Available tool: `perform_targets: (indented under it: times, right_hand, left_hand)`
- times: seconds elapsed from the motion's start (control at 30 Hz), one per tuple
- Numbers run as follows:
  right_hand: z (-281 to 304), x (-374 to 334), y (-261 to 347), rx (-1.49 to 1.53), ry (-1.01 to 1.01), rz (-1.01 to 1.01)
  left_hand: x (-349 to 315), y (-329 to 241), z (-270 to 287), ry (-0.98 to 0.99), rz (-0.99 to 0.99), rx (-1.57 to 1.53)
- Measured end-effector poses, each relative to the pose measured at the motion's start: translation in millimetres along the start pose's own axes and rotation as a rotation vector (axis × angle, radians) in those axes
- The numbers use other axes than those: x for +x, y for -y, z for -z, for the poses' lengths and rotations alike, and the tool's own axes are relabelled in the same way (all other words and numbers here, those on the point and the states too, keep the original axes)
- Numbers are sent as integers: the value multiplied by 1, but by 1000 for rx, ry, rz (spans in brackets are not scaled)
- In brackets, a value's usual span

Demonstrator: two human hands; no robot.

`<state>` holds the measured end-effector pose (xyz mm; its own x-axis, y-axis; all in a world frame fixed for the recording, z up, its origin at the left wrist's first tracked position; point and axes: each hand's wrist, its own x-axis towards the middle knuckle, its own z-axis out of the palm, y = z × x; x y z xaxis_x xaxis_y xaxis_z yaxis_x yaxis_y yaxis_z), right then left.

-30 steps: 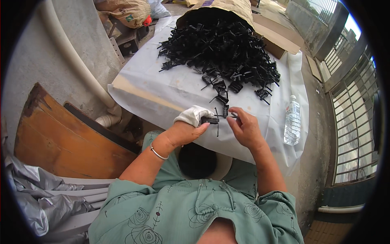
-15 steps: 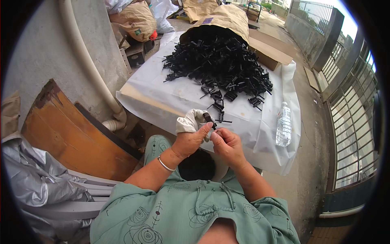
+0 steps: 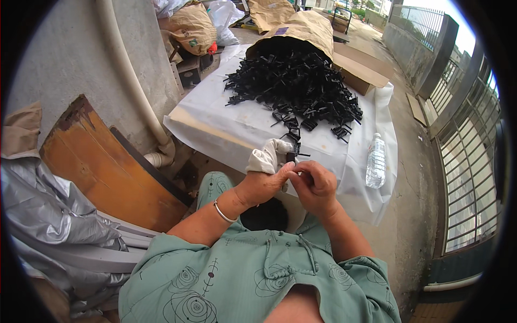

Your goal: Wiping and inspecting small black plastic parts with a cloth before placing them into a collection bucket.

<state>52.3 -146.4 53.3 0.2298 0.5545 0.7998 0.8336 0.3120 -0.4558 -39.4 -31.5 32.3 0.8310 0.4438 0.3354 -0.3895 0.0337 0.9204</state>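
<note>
At the centre of the frame, the left hand [image 3: 264, 185], its fingers in white cloth [image 3: 262, 159], grips a black part [image 3: 291, 157] under its thumb. The right hand [image 3: 318, 185] is just to the right, fingers curled and tips brought together against the left thumb; whether they pinch anything is hidden.

One second ago the right hand was apart from the left, its fingers spread; half a second ago the two had met, and they remain together now. The held part, tilted toward the upper left then, now stands more upright.

The pile [image 3: 296, 81] at upper centre still spills from the paper bag [image 3: 304, 29] onto the white sheet [image 3: 215, 116]. The bottle [image 3: 376, 161] stays right of the hands.
</note>
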Motion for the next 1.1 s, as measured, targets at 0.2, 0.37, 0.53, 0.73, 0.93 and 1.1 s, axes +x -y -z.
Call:
perform_targets:
  times: [0.2, 0.37, 0.53, 0.73, 0.93, 1.1]
  right_hand:
    - [1, 8, -7, 324, -30, -594]
    - [8, 4, -9, 219, 181, -558]
    - [1, 0, -14, 177, 335, -466]
    - [-26, -23, -30, 378, 224, -715]
    - [-55, -54, -41, 429, 141, -813]
    - [-42, -38, -31, 593, 215, -1016]
  left_hand:
    - [-3, -26, 2, 265, 93, -10]
    - [-5, -17, 4, 42, -4, 258]
    - [-8, -6, 5, -15, -68, 445]
    - [-12, 2, 7, -41, -286, 781]
    - [-23, 18, 11, -8, -201, 970]
    - [-24, 26, 18, -38, -181, 954]
